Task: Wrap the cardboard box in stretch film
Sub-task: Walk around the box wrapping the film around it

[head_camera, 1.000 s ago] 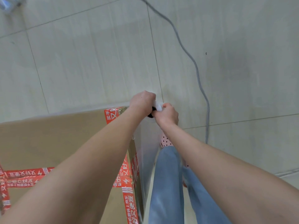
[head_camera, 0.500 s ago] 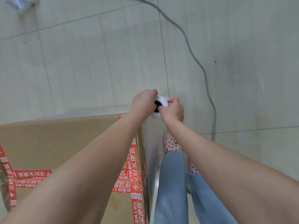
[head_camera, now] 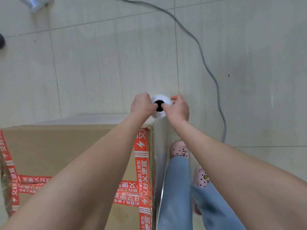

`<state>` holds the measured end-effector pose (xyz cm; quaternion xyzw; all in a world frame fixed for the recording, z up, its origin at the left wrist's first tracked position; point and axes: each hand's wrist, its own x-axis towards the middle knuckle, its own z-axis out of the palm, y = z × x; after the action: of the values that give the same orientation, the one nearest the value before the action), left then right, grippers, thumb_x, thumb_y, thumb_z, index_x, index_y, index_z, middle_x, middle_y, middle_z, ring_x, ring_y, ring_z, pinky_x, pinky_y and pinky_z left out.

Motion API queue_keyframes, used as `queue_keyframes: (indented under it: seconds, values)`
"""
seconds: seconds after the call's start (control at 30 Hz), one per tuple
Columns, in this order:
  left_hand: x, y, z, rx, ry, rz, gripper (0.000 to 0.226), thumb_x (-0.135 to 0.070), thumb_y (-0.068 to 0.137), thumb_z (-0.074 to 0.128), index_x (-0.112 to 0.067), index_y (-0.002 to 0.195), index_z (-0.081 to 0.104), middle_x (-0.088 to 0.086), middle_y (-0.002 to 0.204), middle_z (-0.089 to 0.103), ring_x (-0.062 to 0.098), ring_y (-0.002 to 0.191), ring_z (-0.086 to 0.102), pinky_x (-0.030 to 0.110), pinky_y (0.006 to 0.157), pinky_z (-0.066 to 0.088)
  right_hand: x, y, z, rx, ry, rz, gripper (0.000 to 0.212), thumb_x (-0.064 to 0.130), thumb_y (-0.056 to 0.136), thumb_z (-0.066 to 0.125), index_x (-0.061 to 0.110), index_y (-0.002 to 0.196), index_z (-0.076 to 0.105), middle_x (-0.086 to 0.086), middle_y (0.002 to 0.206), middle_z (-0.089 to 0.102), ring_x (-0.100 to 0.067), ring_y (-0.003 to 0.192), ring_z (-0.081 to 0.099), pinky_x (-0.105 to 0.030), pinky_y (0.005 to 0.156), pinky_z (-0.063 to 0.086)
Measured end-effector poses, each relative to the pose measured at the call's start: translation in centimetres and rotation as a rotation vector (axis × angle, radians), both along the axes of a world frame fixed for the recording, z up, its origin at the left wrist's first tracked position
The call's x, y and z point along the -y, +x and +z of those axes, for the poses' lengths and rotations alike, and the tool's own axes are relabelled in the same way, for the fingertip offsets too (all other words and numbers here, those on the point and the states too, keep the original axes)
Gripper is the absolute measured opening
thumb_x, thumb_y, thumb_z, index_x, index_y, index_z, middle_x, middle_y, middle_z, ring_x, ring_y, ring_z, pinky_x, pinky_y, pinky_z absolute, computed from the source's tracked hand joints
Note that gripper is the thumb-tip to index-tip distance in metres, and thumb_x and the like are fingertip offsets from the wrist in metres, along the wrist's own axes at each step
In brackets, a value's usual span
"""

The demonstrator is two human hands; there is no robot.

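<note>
The cardboard box [head_camera: 66, 155] stands on the tiled floor [head_camera: 99, 63] at my lower left, its top facing me and crossed by red printed tape [head_camera: 141, 156]. Its far right corner lies just below my hands. The roll of stretch film [head_camera: 159, 115] is upright just past that corner, its white end and dark core turned up toward me. A hazy sheet of film [head_camera: 159, 143] runs down from the roll along the box's right face.

My left hand [head_camera: 142, 105] grips the roll from the left and my right hand [head_camera: 179, 108] from the right. Both have fingers curled round the outside and thumbs meeting at the rim of the core. A second ago my hands were bunched together and hid nearly all of the roll. Half a second ago part of the end showed. Now they sit wider apart and the whole ring is plain. More of the box's top and right edge is in view than before.

My jeans [head_camera: 177, 188] and both pink spotted shoes [head_camera: 180, 151] are right of the box, where earlier only part of a shoe showed. A grey cable [head_camera: 207, 67] curves across the floor beyond. A silvery object [head_camera: 35, 3] lies at the top left, too blurred to name.
</note>
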<state>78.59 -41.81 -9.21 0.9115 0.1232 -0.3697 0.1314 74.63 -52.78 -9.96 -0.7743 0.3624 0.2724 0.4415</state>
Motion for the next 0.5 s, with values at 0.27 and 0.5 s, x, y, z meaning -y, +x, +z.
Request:
queue_keyframes:
  seconds: [0.27, 0.5]
  values:
    - [1.1, 0.3, 0.3, 0.214, -0.012, -0.340, 0.028, -0.013, 0.087, 0.053, -0.015, 0.114, 0.055, 0.006, 0.106, 0.055, 0.029, 0.090, 0.057, 0.031, 0.062, 0.035, 0.1, 1.1, -0.4, -0.049, -0.023, 0.081, 0.027, 0.017, 0.079, 0.058, 0.024, 0.105, 0.056, 0.000, 0.109, 0.061, -0.023, 0.092, 0.059, -0.025, 0.070, 0.038]
    - [0.1, 2.6, 0.4, 0.190, -0.053, 0.087, 0.018, -0.014, 0.078, 0.060, -0.010, 0.095, 0.059, 0.007, 0.095, 0.064, 0.027, 0.087, 0.058, 0.029, 0.063, 0.038, -0.4, 4.7, 0.5, 0.105, -0.082, 0.241, 0.028, 0.011, 0.081, 0.055, 0.024, 0.105, 0.062, 0.005, 0.111, 0.061, -0.018, 0.095, 0.058, -0.023, 0.070, 0.034]
